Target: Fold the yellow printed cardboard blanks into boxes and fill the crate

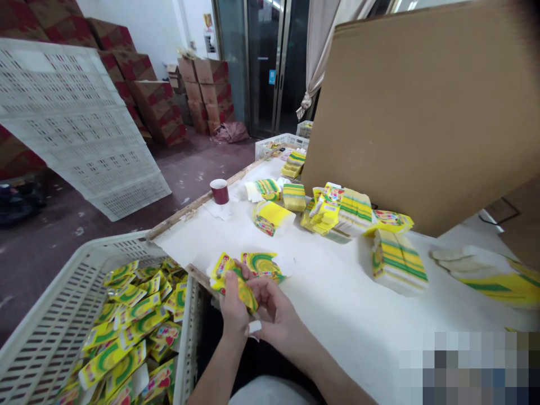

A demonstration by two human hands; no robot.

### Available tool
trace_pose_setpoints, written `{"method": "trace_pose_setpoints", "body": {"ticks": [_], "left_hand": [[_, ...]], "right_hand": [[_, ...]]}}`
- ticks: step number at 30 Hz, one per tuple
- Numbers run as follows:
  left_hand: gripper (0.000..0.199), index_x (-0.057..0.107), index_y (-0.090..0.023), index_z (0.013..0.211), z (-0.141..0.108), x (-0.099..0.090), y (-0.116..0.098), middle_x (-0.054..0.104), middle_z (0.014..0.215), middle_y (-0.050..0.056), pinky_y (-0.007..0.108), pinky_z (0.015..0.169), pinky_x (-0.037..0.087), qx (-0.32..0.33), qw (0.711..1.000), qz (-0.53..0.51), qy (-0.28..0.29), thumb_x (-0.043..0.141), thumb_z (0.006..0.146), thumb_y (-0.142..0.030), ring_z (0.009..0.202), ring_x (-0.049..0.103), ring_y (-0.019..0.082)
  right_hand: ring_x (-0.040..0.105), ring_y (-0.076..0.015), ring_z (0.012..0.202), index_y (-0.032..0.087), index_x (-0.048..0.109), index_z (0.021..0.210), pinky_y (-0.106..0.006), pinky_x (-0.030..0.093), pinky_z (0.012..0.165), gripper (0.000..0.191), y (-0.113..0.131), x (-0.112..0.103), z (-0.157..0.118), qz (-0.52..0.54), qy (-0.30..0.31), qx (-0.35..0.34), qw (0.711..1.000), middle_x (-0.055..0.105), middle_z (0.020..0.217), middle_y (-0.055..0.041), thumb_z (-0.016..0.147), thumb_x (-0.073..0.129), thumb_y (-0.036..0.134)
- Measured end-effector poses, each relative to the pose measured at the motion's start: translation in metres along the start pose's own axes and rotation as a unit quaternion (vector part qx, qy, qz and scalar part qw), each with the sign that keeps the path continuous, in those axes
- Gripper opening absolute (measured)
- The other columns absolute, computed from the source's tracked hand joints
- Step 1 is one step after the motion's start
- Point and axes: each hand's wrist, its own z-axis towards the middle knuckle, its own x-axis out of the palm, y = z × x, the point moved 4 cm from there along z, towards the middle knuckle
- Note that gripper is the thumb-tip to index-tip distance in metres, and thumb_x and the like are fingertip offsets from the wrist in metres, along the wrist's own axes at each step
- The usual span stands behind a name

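Note:
My left hand (233, 306) is closed round a small yellow and green printed card packet (246, 293), held upright over the table's near edge. My right hand (276, 315) has its fingers curled against the lower right side of the same packet. A small white piece (255, 327) shows by my right thumb; whether it is paper or a wrap on the thumb I cannot make out. Just beyond my hands, flat yellow printed cards (265, 264) lie on the white table (329, 306).
To my left stands a white plastic crate (90, 253) heaped with yellow packets (141, 315). Banded card stacks (352, 211) lie across the table, before a large cardboard sheet (422, 112). A maroon cup (220, 192) sits by the left edge. Stacked cartons (154, 107) stand behind.

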Motion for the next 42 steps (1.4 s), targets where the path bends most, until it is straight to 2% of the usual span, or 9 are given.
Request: {"method": "trace_pose_setpoints", "body": {"ticks": [6, 13, 16, 19, 25, 28, 32, 36, 42], "left_hand": [[0.032, 0.058, -0.017, 0.091, 0.004, -0.002, -0.006, 0.064, 0.079, 0.002, 0.026, 0.067, 0.050, 0.062, 0.985, 0.119, 0.104, 0.060, 0.071, -0.042, 0.074, 0.061, 0.016], [0.038, 0.056, -0.016, 0.109, 0.005, -0.019, -0.041, 0.066, 0.101, 0.008, 0.031, 0.081, 0.049, 0.144, 0.960, 0.216, 0.109, 0.058, 0.077, -0.036, 0.093, 0.061, 0.021], [0.071, 0.038, -0.020, 0.131, 0.000, -0.016, -0.066, 0.046, 0.134, 0.012, 0.042, 0.102, 0.034, 0.232, 0.897, 0.331, 0.180, 0.066, 0.068, -0.038, 0.123, 0.042, 0.028], [0.086, 0.036, -0.022, 0.132, -0.005, -0.010, -0.059, 0.049, 0.129, 0.013, 0.046, 0.097, 0.038, 0.194, 0.802, 0.503, 0.258, 0.074, 0.057, -0.037, 0.118, 0.046, 0.032], [0.056, 0.039, -0.017, 0.120, -0.016, -0.004, -0.017, 0.060, 0.106, 0.013, 0.042, 0.080, 0.049, 0.170, 0.762, 0.561, 0.276, 0.060, 0.071, -0.035, 0.095, 0.060, 0.028], [0.061, 0.036, -0.017, 0.123, -0.025, 0.000, -0.009, 0.057, 0.112, 0.014, 0.043, 0.082, 0.048, 0.220, 0.743, 0.558, 0.299, 0.061, 0.070, -0.033, 0.100, 0.058, 0.029], [0.059, 0.033, -0.021, 0.124, -0.033, 0.004, -0.013, 0.052, 0.119, 0.013, 0.042, 0.086, 0.046, 0.284, 0.732, 0.532, 0.317, 0.060, 0.071, -0.025, 0.108, 0.053, 0.027], [0.038, 0.041, -0.022, 0.102, -0.026, 0.003, -0.013, 0.054, 0.098, 0.006, 0.036, 0.073, 0.050, 0.263, 0.749, 0.532, 0.296, 0.055, 0.068, -0.014, 0.086, 0.059, 0.021], [0.071, 0.021, -0.017, 0.124, -0.016, -0.001, -0.009, 0.043, 0.116, 0.016, 0.039, 0.082, 0.049, 0.296, 0.782, 0.473, 0.278, 0.055, 0.062, -0.010, 0.102, 0.055, 0.024]], "right_hand": [[0.051, -0.0124, 0.062, 0.021, 0.057, 0.084, -0.023, 0.041, 0.057, 0.026, -0.009, -0.033, 0.015, 0.001, -0.103, 0.009, 0.995, 0.055, 0.068, 0.0028, 0.063, 0.072, 0.027], [0.056, -0.0172, 0.069, 0.023, 0.067, 0.080, -0.032, 0.045, 0.064, 0.015, 0.026, -0.063, 0.013, -0.306, -0.146, -0.142, 0.930, 0.065, 0.072, -0.0018, 0.077, 0.056, 0.015], [0.057, -0.0210, 0.089, 0.033, 0.068, 0.092, -0.045, 0.038, 0.089, 0.030, 0.042, -0.063, 0.008, -0.466, -0.127, -0.232, 0.844, 0.068, 0.083, -0.0010, 0.081, 0.052, 0.011], [0.056, -0.0195, 0.101, 0.042, 0.065, 0.098, -0.049, 0.024, 0.104, 0.039, 0.044, -0.051, 0.002, -0.516, -0.042, -0.272, 0.811, 0.067, 0.085, 0.0038, 0.081, 0.051, 0.009], [0.031, -0.0302, 0.129, 0.028, 0.025, 0.138, -0.052, 0.031, 0.102, 0.074, 0.031, -0.058, -0.004, -0.288, -0.195, -0.156, 0.925, 0.033, 0.140, -0.0101, 0.074, 0.063, 0.031], [0.051, -0.0277, 0.115, 0.026, 0.036, 0.133, -0.049, 0.044, 0.091, 0.060, 0.009, -0.050, 0.002, -0.058, -0.108, 0.020, 0.992, 0.048, 0.129, -0.0112, 0.077, 0.058, 0.035], [0.060, -0.0262, 0.101, 0.025, 0.054, 0.118, -0.046, 0.048, 0.085, 0.047, -0.003, -0.032, 0.006, 0.106, -0.026, 0.133, 0.985, 0.063, 0.109, -0.0087, 0.074, 0.062, 0.039], [0.051, -0.0243, 0.116, 0.024, 0.042, 0.131, -0.044, 0.037, 0.100, 0.058, 0.002, -0.033, 0.007, 0.030, -0.070, 0.073, 0.994, 0.055, 0.126, -0.0075, 0.078, 0.058, 0.040], [0.038, -0.0216, 0.129, 0.027, 0.051, 0.126, -0.038, 0.032, 0.106, 0.048, 0.018, -0.029, 0.002, -0.272, 0.058, -0.118, 0.953, 0.045, 0.137, -0.0040, 0.080, 0.050, 0.013]]}}
